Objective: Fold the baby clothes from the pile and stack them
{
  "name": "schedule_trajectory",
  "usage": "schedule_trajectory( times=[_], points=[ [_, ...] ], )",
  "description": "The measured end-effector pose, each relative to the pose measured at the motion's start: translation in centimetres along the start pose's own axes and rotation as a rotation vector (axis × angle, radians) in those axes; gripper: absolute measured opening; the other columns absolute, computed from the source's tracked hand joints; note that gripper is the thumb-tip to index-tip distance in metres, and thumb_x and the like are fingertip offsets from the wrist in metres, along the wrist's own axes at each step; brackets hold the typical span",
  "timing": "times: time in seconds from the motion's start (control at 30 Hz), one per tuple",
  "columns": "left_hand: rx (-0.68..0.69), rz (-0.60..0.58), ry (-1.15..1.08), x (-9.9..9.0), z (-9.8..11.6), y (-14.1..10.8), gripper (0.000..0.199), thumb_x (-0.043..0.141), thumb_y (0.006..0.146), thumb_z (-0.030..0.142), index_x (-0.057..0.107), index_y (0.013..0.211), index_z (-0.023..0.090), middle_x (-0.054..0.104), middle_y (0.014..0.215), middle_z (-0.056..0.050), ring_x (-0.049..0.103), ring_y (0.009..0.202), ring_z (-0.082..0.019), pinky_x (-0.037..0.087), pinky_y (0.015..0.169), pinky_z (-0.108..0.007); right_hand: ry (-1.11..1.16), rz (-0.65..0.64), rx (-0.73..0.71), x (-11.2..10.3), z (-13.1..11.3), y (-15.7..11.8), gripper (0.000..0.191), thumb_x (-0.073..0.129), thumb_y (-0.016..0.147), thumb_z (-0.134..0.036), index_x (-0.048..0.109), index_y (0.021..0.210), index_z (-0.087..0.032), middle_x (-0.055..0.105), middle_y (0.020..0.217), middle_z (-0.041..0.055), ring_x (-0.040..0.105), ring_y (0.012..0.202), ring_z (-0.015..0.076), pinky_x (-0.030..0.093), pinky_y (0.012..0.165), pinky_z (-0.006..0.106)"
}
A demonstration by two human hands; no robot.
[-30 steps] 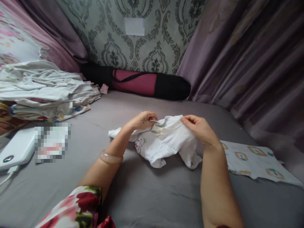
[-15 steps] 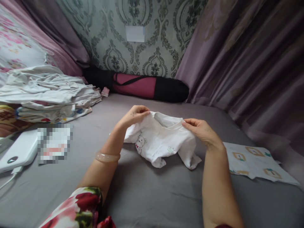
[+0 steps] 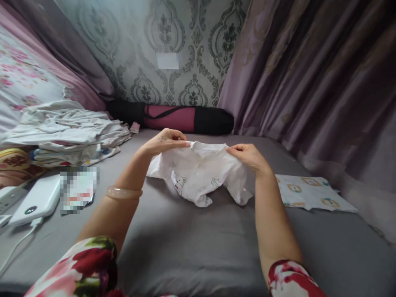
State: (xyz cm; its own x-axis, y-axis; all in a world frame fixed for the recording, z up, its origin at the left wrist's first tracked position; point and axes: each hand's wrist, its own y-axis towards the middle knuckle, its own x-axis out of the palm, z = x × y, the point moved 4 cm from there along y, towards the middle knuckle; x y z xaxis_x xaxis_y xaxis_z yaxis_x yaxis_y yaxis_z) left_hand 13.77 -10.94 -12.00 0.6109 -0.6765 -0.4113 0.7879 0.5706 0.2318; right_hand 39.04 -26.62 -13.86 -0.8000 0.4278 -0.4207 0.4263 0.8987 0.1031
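Note:
A small white baby shirt hangs between my hands, its neckline up and its lower edge and sleeves drooping onto the grey sheet. A bear drawing shows on its front at the left, with a small green print towards the right. My left hand pinches the shirt at the shoulder left of the neckline, thumb on top. At the other shoulder my right hand grips the cloth between thumb and fingers. Both hands are closed on the fabric.
To the left lie a pile of light clothes, a white power bank with a cable, and a blurred packet. A folded printed cloth lies at right. A black and maroon roll bag rests against the wall.
Both hands have raised the shirt's neckline a little and drawn it flatter, so less of the neck opening shows. The camera view has shifted somewhat.

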Motion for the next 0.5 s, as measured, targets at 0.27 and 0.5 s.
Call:
schedule_trajectory(
  times=[0.27,0.5],
  points=[
    [0.075,0.222,0.168,-4.4,5.9,-1.5,0.036,0.076,0.071,0.050,0.073,0.078,0.015,0.061,0.065,-0.002,0.054,0.060,-0.011,0.040,0.051,-0.022,-0.066,-0.058,-0.268,-1.9,-7.0,-0.2,0.050,0.078,0.062,-0.063,0.075,0.084,-0.019,0.068,0.069,0.0024,0.059,0.066,0.0165,0.045,0.058,0.027],
    [0.311,0.524,0.264,-5.7,13.0,-2.3,0.022,0.067,0.080,0.037,0.070,0.079,0.016,0.059,0.066,0.001,0.054,0.068,-0.011,0.040,0.058,-0.020,-0.305,0.156,-0.594,-3.0,-13.7,0.1,0.045,0.061,0.083,-0.064,0.071,0.094,-0.022,0.069,0.086,0.0049,0.061,0.086,0.0217,0.047,0.074,0.032]
  ],
)
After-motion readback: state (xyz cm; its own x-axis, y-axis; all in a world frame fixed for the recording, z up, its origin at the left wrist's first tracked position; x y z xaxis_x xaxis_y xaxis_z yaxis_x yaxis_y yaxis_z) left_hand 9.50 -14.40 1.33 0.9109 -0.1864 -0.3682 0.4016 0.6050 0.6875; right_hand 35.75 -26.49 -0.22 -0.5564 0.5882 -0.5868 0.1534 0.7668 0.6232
